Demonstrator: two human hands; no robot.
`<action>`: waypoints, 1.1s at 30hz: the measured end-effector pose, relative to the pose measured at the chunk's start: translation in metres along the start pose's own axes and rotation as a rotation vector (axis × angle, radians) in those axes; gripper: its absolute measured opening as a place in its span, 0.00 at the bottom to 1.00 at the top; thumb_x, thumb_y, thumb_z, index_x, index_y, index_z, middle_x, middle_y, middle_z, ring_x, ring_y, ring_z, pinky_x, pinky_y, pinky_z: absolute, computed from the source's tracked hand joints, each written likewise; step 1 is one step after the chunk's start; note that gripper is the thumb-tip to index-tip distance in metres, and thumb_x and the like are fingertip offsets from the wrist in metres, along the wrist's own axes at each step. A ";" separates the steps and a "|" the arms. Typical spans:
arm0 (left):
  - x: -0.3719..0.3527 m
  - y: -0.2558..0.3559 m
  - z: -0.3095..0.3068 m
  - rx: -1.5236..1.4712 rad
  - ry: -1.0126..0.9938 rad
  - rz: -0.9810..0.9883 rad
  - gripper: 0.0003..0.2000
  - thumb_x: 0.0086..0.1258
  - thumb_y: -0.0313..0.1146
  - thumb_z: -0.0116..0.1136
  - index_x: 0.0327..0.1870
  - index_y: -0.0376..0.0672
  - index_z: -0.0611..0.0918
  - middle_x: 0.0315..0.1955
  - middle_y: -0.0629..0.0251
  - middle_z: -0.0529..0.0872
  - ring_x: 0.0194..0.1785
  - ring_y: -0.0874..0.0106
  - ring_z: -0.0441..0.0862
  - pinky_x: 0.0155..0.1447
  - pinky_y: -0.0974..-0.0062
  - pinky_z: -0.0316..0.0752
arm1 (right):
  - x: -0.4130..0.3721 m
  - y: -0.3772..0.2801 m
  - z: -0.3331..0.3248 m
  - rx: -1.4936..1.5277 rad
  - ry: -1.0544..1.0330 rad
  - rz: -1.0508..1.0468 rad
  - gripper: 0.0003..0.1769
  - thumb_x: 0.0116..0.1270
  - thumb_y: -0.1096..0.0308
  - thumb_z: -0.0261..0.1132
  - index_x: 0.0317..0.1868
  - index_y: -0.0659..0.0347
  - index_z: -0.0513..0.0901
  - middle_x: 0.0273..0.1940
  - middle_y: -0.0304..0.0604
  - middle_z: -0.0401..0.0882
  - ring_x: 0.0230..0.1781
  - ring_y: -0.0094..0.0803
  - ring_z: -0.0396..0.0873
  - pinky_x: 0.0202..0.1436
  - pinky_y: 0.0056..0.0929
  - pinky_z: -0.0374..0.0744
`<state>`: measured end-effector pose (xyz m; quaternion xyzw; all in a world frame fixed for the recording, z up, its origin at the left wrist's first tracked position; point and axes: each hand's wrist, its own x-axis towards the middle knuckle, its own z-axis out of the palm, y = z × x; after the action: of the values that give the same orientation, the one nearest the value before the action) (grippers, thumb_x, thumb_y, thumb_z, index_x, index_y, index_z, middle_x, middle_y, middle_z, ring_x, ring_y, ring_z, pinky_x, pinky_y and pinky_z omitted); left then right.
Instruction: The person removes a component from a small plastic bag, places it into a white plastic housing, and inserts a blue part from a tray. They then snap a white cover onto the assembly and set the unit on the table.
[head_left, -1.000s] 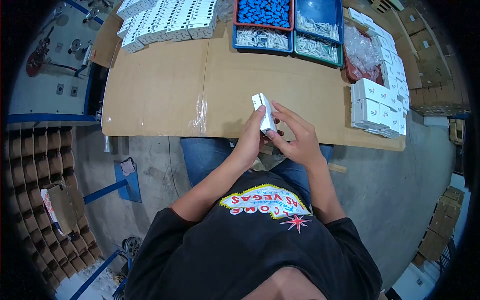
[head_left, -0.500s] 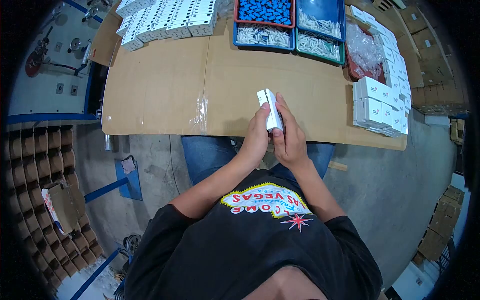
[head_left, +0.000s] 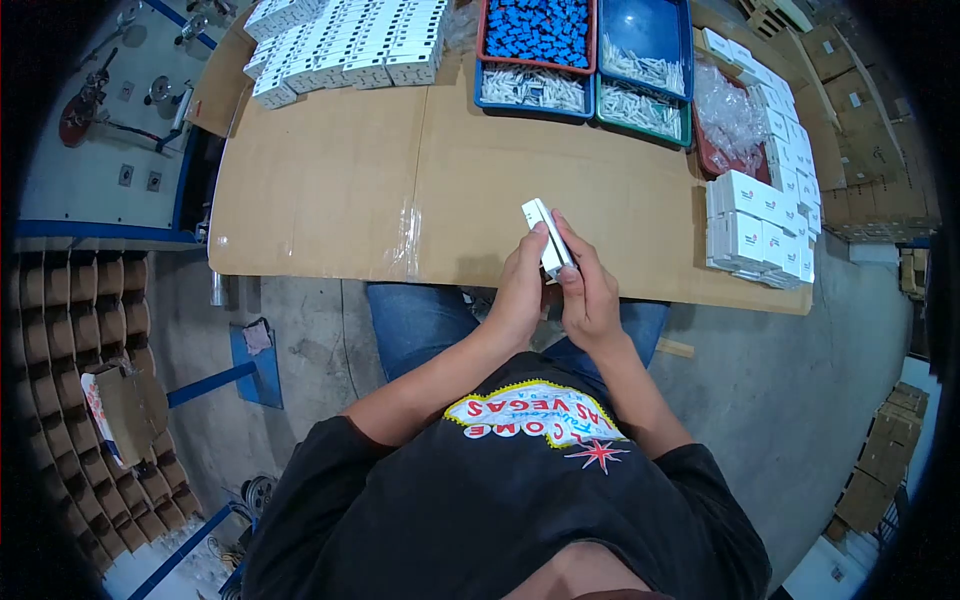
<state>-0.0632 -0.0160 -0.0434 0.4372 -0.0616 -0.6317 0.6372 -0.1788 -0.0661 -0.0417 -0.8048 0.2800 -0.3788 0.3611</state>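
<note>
A small white box (head_left: pixel 546 237) is held upright at a tilt between my two hands, just above the near edge of the cardboard-covered table (head_left: pixel 330 190). My left hand (head_left: pixel 519 285) grips its left side, thumb along the face. From the right, my right hand (head_left: pixel 592 296) closes on it, with fingers behind the far side and the thumb near the lower end. A dark line runs down the length of the box. Its lower end is partly covered by my fingers.
White boxes (head_left: pixel 350 45) stand in rows at the back left, more boxes (head_left: pixel 750 225) are stacked at right. At the back are a red tray of blue pieces (head_left: pixel 537 30), trays of white pieces (head_left: pixel 530 87) and clear plastic bags (head_left: pixel 728 115).
The box has tilted further and turned slightly in my hands. My right thumb has shifted on its lower end. The whole view has moved a little, so the table appears lower.
</note>
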 end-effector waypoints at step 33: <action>-0.005 0.024 -0.002 0.586 -0.233 0.593 0.49 0.59 0.27 0.76 0.82 0.37 0.57 0.72 0.50 0.71 0.76 0.60 0.72 0.79 0.59 0.68 | 0.025 -0.014 -0.038 0.458 -0.095 0.398 0.27 0.84 0.59 0.59 0.75 0.68 0.73 0.70 0.51 0.77 0.72 0.36 0.74 0.74 0.34 0.73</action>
<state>-0.0449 -0.0147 -0.0269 0.4888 -0.4327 -0.4222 0.6290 -0.1928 -0.0897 -0.0030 -0.6486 0.3224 -0.3157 0.6130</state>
